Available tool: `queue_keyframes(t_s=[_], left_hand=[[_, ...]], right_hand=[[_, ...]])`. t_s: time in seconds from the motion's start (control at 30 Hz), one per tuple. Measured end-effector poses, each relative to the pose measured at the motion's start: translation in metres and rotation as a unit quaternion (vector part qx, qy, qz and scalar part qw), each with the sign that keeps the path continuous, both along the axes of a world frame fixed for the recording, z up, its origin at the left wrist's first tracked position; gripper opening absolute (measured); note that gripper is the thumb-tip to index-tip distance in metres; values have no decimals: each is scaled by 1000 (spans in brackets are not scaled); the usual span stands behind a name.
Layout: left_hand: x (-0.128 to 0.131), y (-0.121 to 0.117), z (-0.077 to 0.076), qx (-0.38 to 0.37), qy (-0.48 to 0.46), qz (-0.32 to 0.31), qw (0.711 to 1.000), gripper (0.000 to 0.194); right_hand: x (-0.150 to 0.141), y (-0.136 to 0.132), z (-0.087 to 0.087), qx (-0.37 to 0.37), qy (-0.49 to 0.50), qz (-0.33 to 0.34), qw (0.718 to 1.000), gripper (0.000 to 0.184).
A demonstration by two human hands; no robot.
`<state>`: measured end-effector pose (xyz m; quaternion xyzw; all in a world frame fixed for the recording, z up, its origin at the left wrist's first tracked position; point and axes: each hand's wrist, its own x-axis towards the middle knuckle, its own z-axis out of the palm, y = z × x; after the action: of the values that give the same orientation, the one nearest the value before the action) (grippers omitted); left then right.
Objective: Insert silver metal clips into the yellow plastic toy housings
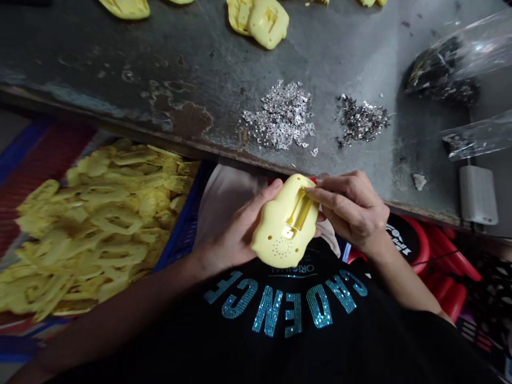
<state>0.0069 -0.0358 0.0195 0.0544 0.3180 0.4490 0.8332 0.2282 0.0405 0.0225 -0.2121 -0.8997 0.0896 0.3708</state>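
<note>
My left hand (234,234) grips a yellow plastic shell (280,234) from its left side, thumb laid along the top edge. The shell has a rectangular slot and a patch of small holes. My right hand (352,208) is closed in a pinch, its fingertips pressed at the upper end of the slot; what they hold is too small to make out. Both hands are just below the front edge of the grey worktable (120,69), above my lap.
Two heaps of small metal pieces, one silvery (282,117) and one darker (360,120), lie on the table. More yellow shells (262,18) sit at its far edge. A blue crate of yellow parts (100,213) stands at left. Plastic bags (452,69) and a white box (478,194) are at right.
</note>
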Motion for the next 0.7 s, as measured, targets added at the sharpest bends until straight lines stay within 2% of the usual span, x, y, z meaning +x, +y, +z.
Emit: queue_keyframes(t_s=[0.17,0.27,0.4,0.47,0.57,0.7], left_hand=[[0,1,7,5,22,-34,999,69],[3,1,11,1,36,-32,999,65],[7,0,10,20,45,-19,999,62],[9,-1,8,29,49,-5,998,62],[14,-1,7,47,91,21,995,51],[15,-4,-1,132,185,77,971,41]], right_hand=[[1,-4,1,-44,52,-29,997,39],[2,-5,1,-46,51,-30,997,36],[3,-6,2,-55,39,-29,997,31],[3,-3,6,-96,49,-24,994,26],[3,5,14,-190,46,-5,981,21],[2,18,28,-247,-48,36,967,26]])
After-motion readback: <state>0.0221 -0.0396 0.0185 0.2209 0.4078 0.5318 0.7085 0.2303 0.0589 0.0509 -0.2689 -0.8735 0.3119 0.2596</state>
